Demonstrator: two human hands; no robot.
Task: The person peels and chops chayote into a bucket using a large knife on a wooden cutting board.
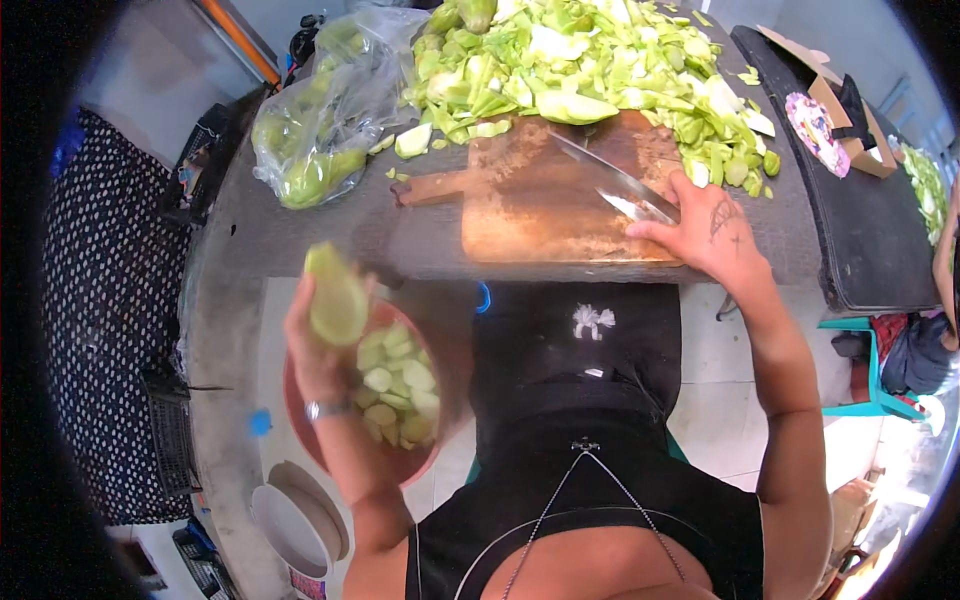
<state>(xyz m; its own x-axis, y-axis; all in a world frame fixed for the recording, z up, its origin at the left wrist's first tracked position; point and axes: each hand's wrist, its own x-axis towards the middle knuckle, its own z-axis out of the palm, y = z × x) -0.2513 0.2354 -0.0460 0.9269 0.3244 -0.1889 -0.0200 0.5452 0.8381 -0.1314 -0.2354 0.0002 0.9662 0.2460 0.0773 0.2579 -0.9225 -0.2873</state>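
Note:
My left hand (316,369) holds a peeled, pale green vegetable (337,300), slightly blurred, above a reddish basin (300,420). Inside the basin lie several peeled green pieces (397,375). My right hand (712,229) is at the right side of a wooden cutting board (525,217), gripping a kitchen knife (611,172) near its handle end. The knife's blade points up and left over the board, and the handle is hidden by my hand. A large heap of green peelings (540,60) covers the table behind the board, with a pale piece (575,107) at its near edge.
A clear plastic bag (330,142) of whole green vegetables lies left of the board on the dark table (420,247). A black table (855,240) at right carries a cardboard box (862,127). A white bucket (292,529) stands on the floor at lower left. Another person's arm (946,247) shows at far right.

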